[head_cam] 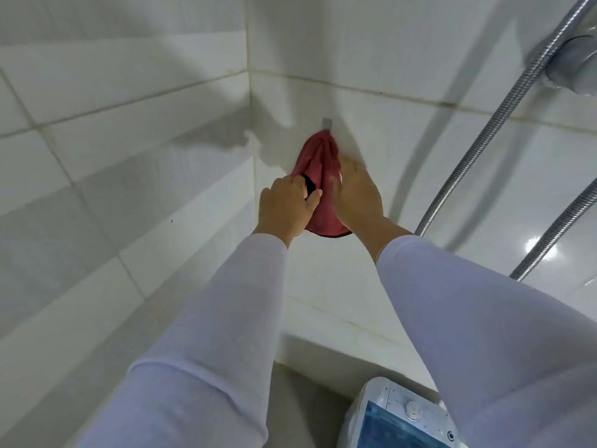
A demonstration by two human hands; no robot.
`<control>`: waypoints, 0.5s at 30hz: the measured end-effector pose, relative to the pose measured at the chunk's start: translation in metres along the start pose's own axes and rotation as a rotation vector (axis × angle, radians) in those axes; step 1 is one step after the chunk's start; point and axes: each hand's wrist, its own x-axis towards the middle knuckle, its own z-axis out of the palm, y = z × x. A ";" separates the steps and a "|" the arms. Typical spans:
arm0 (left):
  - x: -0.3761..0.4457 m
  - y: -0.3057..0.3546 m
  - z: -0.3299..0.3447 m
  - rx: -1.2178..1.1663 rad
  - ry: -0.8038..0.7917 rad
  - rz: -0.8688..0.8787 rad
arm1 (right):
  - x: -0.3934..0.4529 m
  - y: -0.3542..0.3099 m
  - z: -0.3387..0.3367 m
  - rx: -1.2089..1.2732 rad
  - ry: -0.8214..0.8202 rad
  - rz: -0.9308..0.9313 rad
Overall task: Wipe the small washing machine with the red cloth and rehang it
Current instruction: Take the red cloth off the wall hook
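Left: tiled wall (122,163) meeting the far wall at a corner, bare tile below; left hand (286,208), white sleeve (206,334), fingers curled onto the red cloth (318,176) at its black-trimmed left edge. Centre: cloth hanging from a small hook (327,123) on the far wall, right hand (355,192) laid against its right side with fingers extended, not clenched. Right and near: two metal shower hoses (504,114) crossing the tile well apart from the cloth, a chrome fitting (571,64) far right, small washing machine (397,415) at the near edge, partly hidden by the right sleeve.
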 end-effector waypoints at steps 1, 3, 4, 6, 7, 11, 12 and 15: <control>0.002 0.000 0.003 -0.084 -0.028 -0.033 | 0.003 0.000 -0.001 0.039 0.009 0.014; 0.005 0.000 0.008 -0.227 -0.044 -0.112 | 0.008 0.001 -0.002 0.140 0.022 0.051; 0.006 0.002 0.009 -0.282 -0.049 -0.153 | 0.010 0.000 -0.004 0.199 0.024 0.089; 0.009 0.004 0.012 -0.385 -0.052 -0.215 | 0.014 -0.001 -0.005 0.263 0.014 0.122; 0.012 0.004 0.012 -0.429 -0.038 -0.242 | 0.017 -0.001 -0.006 0.261 0.008 0.117; 0.023 0.008 0.007 -0.512 -0.040 -0.347 | 0.026 -0.002 -0.009 0.203 -0.010 0.076; 0.026 0.009 0.006 -0.519 -0.056 -0.368 | 0.028 -0.002 -0.009 0.205 -0.003 0.081; 0.031 0.008 0.001 -0.547 -0.103 -0.412 | 0.031 -0.002 -0.012 0.220 0.034 0.099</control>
